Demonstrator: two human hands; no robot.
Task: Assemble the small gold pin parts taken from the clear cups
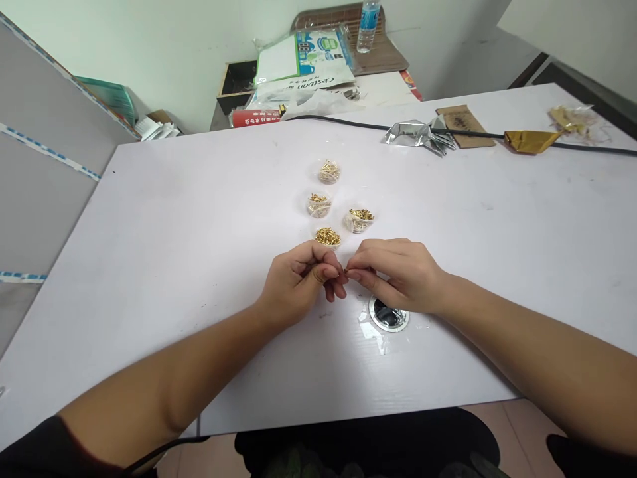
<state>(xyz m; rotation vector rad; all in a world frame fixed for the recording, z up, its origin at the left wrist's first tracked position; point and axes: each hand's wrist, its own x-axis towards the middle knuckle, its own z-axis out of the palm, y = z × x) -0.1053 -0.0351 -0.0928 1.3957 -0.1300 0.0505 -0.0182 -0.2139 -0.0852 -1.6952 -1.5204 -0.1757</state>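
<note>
My left hand point(303, 279) and my right hand point(398, 269) meet fingertip to fingertip above the white table. Thumb and forefinger are pinched together on each. A tiny gold-coloured metal piece point(346, 270) shows at the tips of the right fingers; its exact shape is too small to tell. What the left fingertips pinch is mostly hidden. Just beyond the hands stand several small clear cups of gold-coloured pins: the nearest cup point(327, 237) is partly behind the left hand, another cup point(359, 220) sits to its right, and a middle cup point(318, 205) and far cup point(329, 172) stand behind.
A round cable grommet point(389, 315) with clear tape lies under my right hand. A black cable point(348, 121) runs along the table's back edge, past a silver packet point(408, 133), brown card point(465, 126) and gold wrapper point(530, 141). A water bottle point(368, 26) stands behind.
</note>
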